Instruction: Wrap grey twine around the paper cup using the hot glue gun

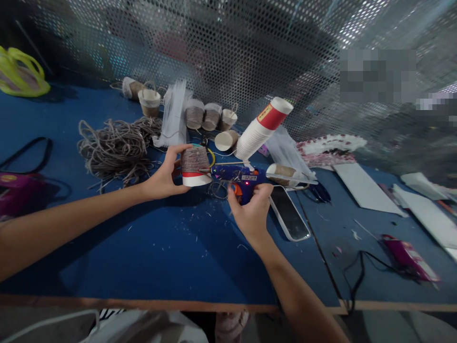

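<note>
Upside down in my left hand is a paper cup, its upper part wrapped in grey-brown cord and its red and white rim end still bare. My fingers and thumb close round its left side. My right hand grips a blue glue gun with an orange trigger and a lit red light. The gun's nozzle points left and meets the cup near the lowest turn of cord; whether it touches I cannot tell. A white glue stick juts from the gun's back. Behind the cup, yellow-handled scissors are partly hidden.
A tangled heap of cord lies left. Several cord-wrapped cups line the mesh panel. A leaning stack of paper cups stands behind the gun. A phone lies beside my right hand, with a magenta glue gun farther right.
</note>
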